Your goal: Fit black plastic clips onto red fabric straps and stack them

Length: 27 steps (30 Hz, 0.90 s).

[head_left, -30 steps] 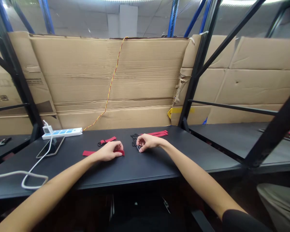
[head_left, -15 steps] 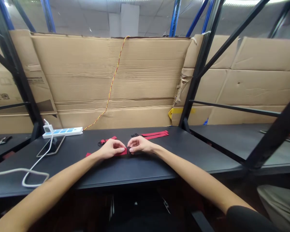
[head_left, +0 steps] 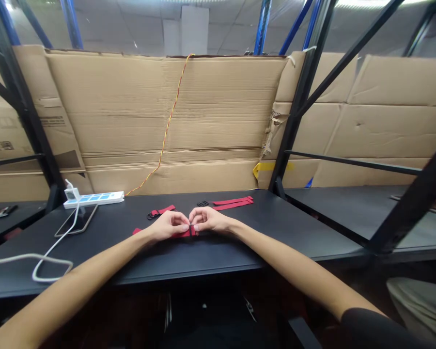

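Left hand and right hand met above a black desk, fingers of both closed, gripping a red strap and its black buckle between them. Just beyond lay a short red strap and paired red straps. Farther left sat a white power strip beside a phone; cardboard sheets stood behind.

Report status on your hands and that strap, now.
Left hand and right hand pinching red strap at black buckle. Other red straps lie beyond, not touching hands.
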Available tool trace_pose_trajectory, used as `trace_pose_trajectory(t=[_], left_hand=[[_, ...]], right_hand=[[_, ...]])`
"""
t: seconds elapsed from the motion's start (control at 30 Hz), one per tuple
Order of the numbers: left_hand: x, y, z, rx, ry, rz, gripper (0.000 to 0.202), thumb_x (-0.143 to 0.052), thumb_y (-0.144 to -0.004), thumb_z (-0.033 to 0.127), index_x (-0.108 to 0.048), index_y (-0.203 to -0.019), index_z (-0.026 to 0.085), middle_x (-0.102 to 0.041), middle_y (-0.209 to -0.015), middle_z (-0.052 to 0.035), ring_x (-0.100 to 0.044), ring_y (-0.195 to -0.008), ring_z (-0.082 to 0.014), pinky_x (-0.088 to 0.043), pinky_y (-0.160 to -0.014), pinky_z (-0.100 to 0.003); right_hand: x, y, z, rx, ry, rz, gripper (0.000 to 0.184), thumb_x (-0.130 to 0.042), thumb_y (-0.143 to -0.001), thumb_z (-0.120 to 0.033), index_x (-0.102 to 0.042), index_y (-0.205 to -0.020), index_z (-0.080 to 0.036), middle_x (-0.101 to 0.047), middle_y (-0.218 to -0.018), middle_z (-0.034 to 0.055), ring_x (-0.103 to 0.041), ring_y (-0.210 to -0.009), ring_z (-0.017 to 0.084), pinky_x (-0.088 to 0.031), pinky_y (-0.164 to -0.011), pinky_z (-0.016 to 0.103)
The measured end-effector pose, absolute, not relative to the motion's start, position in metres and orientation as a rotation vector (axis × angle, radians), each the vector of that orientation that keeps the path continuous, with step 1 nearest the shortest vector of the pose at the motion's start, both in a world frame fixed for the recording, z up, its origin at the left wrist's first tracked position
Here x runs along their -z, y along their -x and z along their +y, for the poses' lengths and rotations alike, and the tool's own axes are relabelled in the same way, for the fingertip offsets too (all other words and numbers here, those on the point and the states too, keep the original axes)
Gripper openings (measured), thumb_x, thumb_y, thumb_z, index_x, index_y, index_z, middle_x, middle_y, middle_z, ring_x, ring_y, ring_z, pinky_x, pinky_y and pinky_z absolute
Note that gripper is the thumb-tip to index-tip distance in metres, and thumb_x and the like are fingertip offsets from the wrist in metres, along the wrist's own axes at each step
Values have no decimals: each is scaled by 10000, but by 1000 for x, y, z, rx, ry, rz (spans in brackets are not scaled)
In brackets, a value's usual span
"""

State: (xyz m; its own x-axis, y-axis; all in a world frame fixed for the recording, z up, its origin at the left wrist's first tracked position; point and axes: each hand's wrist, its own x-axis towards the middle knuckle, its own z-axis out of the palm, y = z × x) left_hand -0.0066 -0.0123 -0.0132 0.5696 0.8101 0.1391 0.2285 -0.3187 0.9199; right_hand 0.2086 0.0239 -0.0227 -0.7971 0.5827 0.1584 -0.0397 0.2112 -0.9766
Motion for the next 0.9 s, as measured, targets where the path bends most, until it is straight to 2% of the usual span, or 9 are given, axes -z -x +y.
trace_pose_trajectory(t=[0.1,0.2,0.33,0.43,0.63,0.77,0.9], left_hand=[[13,6,-12,-817,-1851,806,389,-673,-739,442,-600,-960,130,-645,-720,-25,-568,-638,-124,-429,-632,-253],[9,4,-15,-839,-1920,767,356,-616,-794,447,-614,-968,136,-672,-850,-61,-608,-772,-156,-458,-727,-284],[7,1,-20,-814,-2012,770,284,-660,-764,401,-613,-907,161,-668,-904,-59,-617,-838,-169,-479,-762,-297],[6,0,-21,-955,-2023,810,266,-660,-761,396,-595,-842,151,-645,-957,-70,-614,-845,-169,-494,-753,-297],[0,2,-21,-1098,-1977,863,293,-601,-812,406,-628,-920,135,-674,-852,-58,-631,-797,-171,-498,-767,-306],[4,0,-21,-1054,-2023,995,315,-630,-783,411,-690,-898,125,-692,-822,-71,-632,-722,-172,-494,-680,-286],[9,-1,-19,-1066,-2029,1043,321,-675,-743,423,-662,-856,122,-679,-728,-56,-611,-647,-151,-469,-603,-259]], right_hand=[[25,-207,24,-1619,515,-1904,403,-807,-616,-308,-558,-891,-150,-664,-663,-8,-617,-591,121,-484,-664,280],[25,-205,24,-1617,534,-1834,406,-814,-601,-320,-563,-869,-148,-667,-656,-6,-612,-561,119,-488,-637,278],[22,-204,22,-1622,548,-1839,378,-819,-599,-309,-613,-862,-133,-677,-701,12,-617,-578,117,-501,-631,276],[22,-203,22,-1605,579,-1821,356,-811,-612,-327,-645,-852,-122,-668,-693,14,-612,-564,113,-510,-608,270],[20,-202,21,-1585,614,-1732,445,-809,-604,-381,-674,-933,-114,-676,-736,36,-647,-602,148,-541,-614,305],[18,-200,16,-1557,585,-1770,421,-800,-618,-387,-698,-919,-111,-684,-768,46,-642,-620,144,-542,-652,313],[19,-200,15,-1550,591,-1795,415,-788,-642,-374,-711,-960,-118,-695,-762,49,-630,-605,132,-529,-662,311]])
